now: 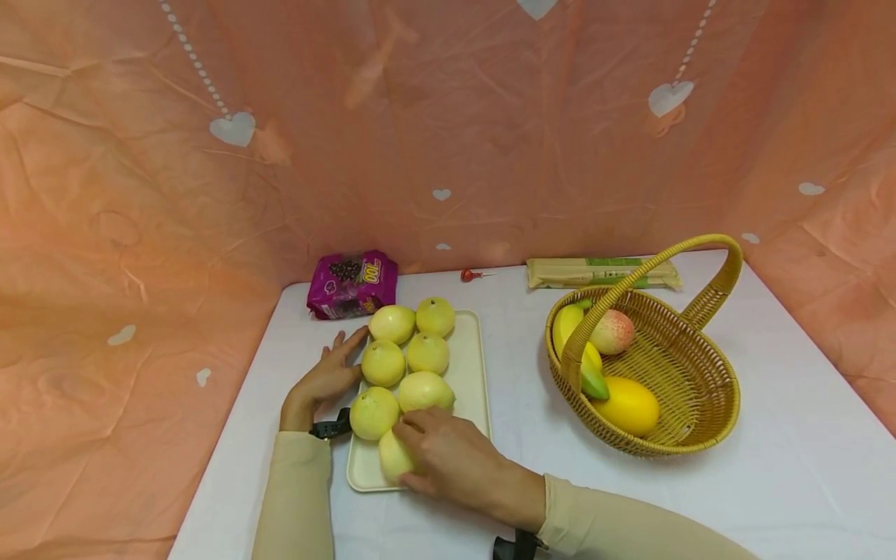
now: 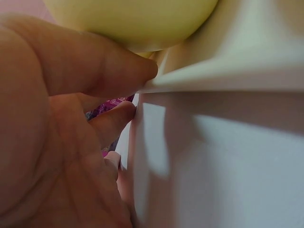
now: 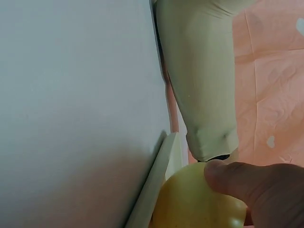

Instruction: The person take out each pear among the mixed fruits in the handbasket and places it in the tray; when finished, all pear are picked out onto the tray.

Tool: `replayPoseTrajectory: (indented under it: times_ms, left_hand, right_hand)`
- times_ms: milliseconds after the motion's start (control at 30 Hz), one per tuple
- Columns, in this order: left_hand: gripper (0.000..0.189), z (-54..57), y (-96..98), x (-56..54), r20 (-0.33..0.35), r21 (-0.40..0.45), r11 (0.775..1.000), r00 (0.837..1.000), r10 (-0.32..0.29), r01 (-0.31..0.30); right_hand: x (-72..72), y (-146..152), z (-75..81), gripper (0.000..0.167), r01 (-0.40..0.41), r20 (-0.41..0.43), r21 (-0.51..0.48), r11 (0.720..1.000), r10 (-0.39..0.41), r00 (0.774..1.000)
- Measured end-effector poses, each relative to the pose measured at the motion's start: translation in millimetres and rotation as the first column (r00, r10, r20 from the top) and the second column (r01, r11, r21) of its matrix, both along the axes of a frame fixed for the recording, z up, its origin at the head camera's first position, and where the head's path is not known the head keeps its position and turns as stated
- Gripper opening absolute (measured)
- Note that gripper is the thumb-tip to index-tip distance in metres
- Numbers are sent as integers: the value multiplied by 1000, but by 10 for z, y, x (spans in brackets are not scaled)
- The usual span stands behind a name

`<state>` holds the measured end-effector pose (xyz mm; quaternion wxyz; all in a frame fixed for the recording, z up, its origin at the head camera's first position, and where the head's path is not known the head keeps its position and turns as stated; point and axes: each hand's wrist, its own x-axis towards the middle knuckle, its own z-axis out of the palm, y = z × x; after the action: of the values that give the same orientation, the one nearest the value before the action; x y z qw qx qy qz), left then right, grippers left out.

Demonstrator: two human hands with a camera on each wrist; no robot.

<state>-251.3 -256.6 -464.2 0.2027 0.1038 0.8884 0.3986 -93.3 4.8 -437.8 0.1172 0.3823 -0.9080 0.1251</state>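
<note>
A pale cream tray [image 1: 467, 365] lies on the table, bearing several round yellow-green fruits [image 1: 383, 363] in two rough columns. My right hand [image 1: 458, 459] grips the nearest fruit [image 1: 394, 457] at the tray's front end, covering part of it. In the right wrist view, the thumb [image 3: 232, 178] presses on that fruit [image 3: 194, 202] beside the tray's rim [image 3: 164, 164]. My left hand [image 1: 330, 379] is at the tray's left edge, fingers extended and spread. The left wrist view has its thumb [image 2: 109, 66] at the tray's rim [image 2: 213, 76], just under a fruit [image 2: 137, 21].
On the right stands a wicker basket [image 1: 700, 373] with a tall handle, holding bananas [image 1: 568, 323], a peach [image 1: 614, 333] and a yellow oval fruit [image 1: 628, 407]. Along the back lie a purple packet [image 1: 352, 285], a small red item [image 1: 469, 275] and a long beige-green packet [image 1: 560, 274].
</note>
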Motion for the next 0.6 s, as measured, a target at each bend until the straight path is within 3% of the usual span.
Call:
replayPoseTrajectory:
  times_ms: [200,600]
  left_hand:
    - [83,11,14,5,-11,-15,1000,1000,-13,13]
    - [81,59,3,14,-44,-31,999,998,-37,35]
  right_hand:
    - [12,38,-3,59,-13,-27,17,1000,13,1000]
    - [-43,235,4,56,-115,-58,-102,988,109,992]
